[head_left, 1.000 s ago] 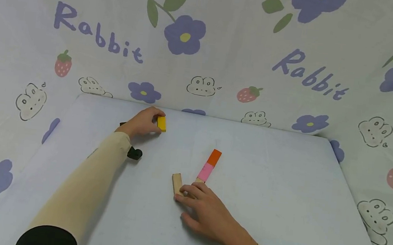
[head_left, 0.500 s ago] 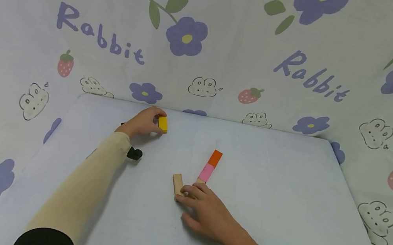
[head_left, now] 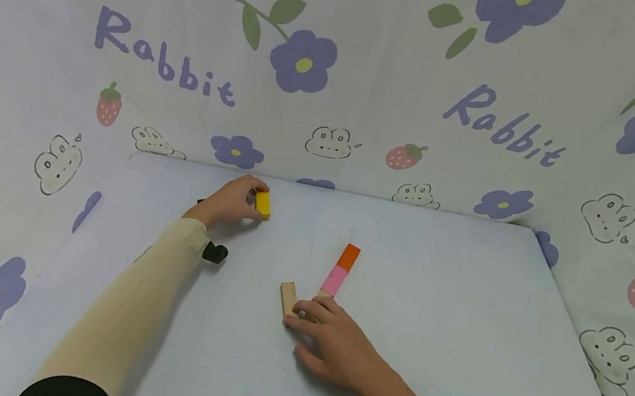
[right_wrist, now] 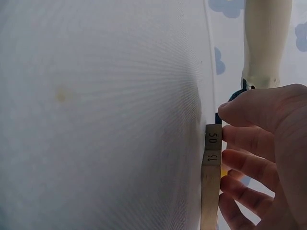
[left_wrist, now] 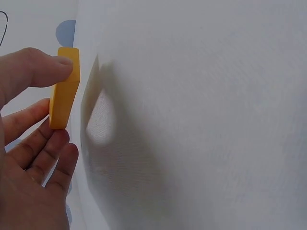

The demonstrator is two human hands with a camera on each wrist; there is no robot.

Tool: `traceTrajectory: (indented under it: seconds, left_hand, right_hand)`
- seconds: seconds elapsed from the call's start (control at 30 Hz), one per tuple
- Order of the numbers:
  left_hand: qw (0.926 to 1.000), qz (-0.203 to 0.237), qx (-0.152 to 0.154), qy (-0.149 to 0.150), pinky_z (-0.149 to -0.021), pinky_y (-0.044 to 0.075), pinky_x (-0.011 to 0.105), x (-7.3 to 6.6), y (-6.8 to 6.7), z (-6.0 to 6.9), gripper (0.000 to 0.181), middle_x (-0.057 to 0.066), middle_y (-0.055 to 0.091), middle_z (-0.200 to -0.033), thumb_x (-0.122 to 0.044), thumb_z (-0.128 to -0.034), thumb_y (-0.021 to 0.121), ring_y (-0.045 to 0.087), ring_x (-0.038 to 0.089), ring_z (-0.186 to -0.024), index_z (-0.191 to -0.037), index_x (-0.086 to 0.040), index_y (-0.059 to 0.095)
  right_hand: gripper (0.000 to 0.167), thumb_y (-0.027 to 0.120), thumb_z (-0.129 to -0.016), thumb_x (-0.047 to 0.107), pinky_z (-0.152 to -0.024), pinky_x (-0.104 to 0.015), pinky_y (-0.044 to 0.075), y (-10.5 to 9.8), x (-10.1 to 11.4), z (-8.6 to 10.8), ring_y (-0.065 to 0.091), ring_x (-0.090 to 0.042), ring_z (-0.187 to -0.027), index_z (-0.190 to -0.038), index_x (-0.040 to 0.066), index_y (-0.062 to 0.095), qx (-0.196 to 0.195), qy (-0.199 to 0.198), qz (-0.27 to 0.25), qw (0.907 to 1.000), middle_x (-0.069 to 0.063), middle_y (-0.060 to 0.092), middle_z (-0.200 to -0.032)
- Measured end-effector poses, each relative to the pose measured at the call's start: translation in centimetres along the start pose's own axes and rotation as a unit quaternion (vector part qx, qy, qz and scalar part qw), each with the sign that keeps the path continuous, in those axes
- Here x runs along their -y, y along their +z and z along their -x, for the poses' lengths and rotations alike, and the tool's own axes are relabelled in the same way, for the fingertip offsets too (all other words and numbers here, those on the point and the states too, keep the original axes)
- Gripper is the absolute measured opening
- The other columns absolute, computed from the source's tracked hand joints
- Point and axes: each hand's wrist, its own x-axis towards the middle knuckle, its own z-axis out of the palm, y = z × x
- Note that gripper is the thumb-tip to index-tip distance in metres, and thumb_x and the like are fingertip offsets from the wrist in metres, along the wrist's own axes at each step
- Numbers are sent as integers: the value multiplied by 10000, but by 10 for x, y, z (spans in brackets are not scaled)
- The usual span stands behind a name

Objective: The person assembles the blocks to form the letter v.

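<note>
Spreading under everything, the white table [head_left: 453,338] is crossed by the left sleeve [head_left: 130,295]. By the right hand [head_left: 340,347], its loosely bent fingers only laid against them, the wooden blocks [head_left: 287,299] are partly hidden. By the left hand [head_left: 230,200], the yellow block [head_left: 262,205] is pinched between thumb and fingers near the table's far edge; probably light, stiff and smooth, it is best held by its ends. Farther right, a pink block [head_left: 334,280] and an orange block [head_left: 348,258] are lined up.

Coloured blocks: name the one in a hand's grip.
The yellow block, pinched in the left hand; the orange block and pink block lie end to end on the table.
</note>
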Motion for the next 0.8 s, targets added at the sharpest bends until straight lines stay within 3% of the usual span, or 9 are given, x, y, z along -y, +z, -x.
traceTrajectory:
  seconds: [0.8]
  left_hand:
    - [9999,24,-116,83,-1157,438,512,-5,7,19,684,170,526,-1516,-124,-892,860,516,370,-1341,-1505,-28,572]
  right_hand:
    - [429,809,-948,210,-1057,-381,500,2,-1,5,523,-221,-1246,-1373,167,770,61,7,-4,10000,-4,656,-1367]
